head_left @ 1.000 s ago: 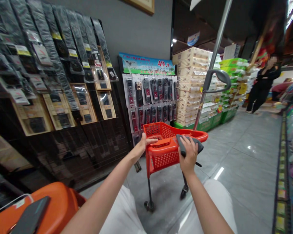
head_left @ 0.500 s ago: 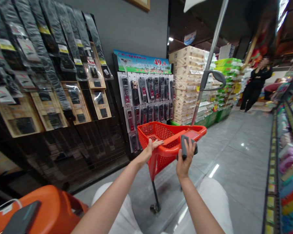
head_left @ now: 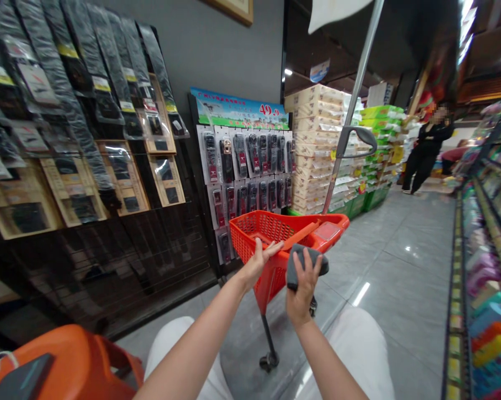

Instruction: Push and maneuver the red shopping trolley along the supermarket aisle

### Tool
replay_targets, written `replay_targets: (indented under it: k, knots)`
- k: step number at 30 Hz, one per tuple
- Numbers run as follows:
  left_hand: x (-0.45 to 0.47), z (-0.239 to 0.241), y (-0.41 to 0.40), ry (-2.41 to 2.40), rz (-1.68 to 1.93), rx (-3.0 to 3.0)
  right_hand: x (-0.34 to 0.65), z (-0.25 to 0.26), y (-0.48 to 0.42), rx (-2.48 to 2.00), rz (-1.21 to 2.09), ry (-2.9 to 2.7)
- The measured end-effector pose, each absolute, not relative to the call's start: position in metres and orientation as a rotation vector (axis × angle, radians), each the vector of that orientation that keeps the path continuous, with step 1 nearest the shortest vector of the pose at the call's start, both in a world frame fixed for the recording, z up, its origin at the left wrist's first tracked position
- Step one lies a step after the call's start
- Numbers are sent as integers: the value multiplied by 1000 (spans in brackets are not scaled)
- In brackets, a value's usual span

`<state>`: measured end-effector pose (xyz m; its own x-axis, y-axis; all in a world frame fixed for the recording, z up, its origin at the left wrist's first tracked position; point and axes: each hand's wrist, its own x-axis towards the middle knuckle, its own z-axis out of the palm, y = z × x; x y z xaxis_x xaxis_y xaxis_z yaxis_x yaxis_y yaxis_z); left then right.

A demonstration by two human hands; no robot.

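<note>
In front of me stands a red shopping cart (head_left: pixel 259 218) with a perforated basket and wheels on dark legs. My left hand (head_left: pixel 256 265) lies with outstretched fingers against the basket's near rim. A dark grey cloth (head_left: pixel 294 269), folded into a thick pad, is in my right hand (head_left: pixel 304 283), fingers spread over its face. The cloth is at the near side of the cart's rim, partly hiding it; whether it touches the rim I cannot tell. A metal pole (head_left: pixel 361 83) with a grey handle (head_left: pixel 364 135) rises behind the cart.
Packaged belts (head_left: pixel 81 83) hang on the left wall, with a belt display rack (head_left: pixel 244 111) beyond. Stacked cartons (head_left: pixel 317 128) stand behind. At lower left is an orange stool (head_left: pixel 73 355) bearing a dark flat device (head_left: pixel 23 380). Shelves (head_left: pixel 490 266) line the right; a person (head_left: pixel 429 144) stands farther back.
My right hand has drawn the grey cloth left and down along the cart's near rim, uncovering more of the right end. The left hand stays at the rim. The view has shifted slightly.
</note>
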<state>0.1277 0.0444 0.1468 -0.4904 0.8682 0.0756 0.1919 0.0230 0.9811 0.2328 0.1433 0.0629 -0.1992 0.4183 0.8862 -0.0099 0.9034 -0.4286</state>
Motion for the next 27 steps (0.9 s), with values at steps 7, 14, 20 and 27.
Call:
replay_targets:
  k: [7, 14, 20, 27]
  knots:
    - [130, 139, 53, 1547, 1593, 977, 240, 94, 158, -459, 262, -1811]
    - [132, 137, 63, 1491, 1774, 919, 253, 126, 173, -393, 134, -2022]
    - [109, 96, 78, 2224, 1548, 1144, 276, 121, 205, -404, 33, -1968]
    - [90, 74, 89, 2523, 836, 1297, 306, 126, 256, -652, -115, -1965]
